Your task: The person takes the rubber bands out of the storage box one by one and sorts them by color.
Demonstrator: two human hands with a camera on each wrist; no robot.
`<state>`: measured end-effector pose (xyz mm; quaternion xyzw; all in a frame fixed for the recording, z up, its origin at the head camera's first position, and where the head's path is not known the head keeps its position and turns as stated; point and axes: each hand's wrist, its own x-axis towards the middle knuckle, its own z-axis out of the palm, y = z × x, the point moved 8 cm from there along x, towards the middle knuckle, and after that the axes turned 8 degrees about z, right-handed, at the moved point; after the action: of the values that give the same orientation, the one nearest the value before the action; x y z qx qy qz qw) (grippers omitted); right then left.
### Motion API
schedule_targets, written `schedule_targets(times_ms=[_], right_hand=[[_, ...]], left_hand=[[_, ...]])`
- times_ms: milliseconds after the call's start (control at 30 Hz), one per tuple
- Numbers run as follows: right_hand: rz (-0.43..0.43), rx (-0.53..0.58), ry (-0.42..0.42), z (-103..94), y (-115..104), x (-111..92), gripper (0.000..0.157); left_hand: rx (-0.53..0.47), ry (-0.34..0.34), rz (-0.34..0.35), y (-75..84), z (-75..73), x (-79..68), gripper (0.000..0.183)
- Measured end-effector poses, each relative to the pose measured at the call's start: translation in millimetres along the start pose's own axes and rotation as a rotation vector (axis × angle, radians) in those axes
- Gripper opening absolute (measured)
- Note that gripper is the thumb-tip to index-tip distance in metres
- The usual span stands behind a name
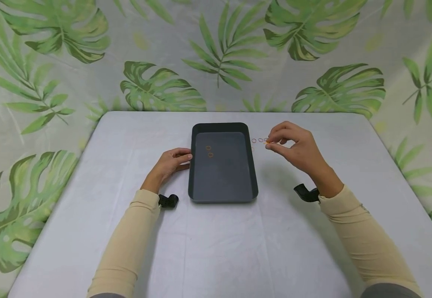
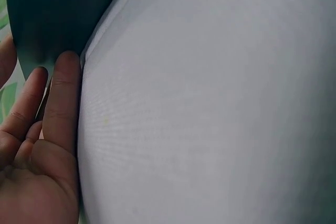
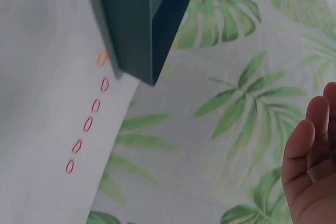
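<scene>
A dark grey baking tray [image 1: 223, 178] lies on the table with two thin orange rubber bands [image 1: 210, 155] inside it. My left hand [image 1: 169, 163] rests against the tray's left side; in the left wrist view its fingers [image 2: 63, 95] stretch out along the outer wall. To the right of the tray, above the table, my right hand [image 1: 294, 145] pinches a small orange rubber band [image 1: 267, 143] between thumb and fingertips. The right wrist view catches only part of that hand's fingers [image 3: 299, 156], without the band.
A row of several red rubber bands [image 3: 88, 124] lies on the white-covered table [image 1: 219, 248] beyond the tray's right side. Another orange band [image 3: 102, 57] is close by the tray wall. A leaf-patterned cloth [image 1: 230, 49] hangs behind the table's far edge.
</scene>
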<state>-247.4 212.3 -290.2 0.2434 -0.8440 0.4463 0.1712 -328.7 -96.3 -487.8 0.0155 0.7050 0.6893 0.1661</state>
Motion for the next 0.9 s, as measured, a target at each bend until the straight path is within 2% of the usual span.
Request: schedule_targets(times_ms=[200, 600, 900], right_hand=[[0.012, -0.018, 0.014, -8.9, 1.6, -4.1, 0.016], [0.038, -0.053, 0.021, -13.0, 11.3, -8.5, 0.015], [0.107, -0.068, 0.019, -10.6, 58.2, -8.0, 0.017]], left_hand=[[0.002, -0.012, 0.002, 1.8, 0.4, -1.6, 0.044], [0.000, -0.013, -0.007, 0.0, 0.6, -0.3, 0.045], [0.011, -0.007, -0.010, 0.8, 1.1, -0.3, 0.045]])
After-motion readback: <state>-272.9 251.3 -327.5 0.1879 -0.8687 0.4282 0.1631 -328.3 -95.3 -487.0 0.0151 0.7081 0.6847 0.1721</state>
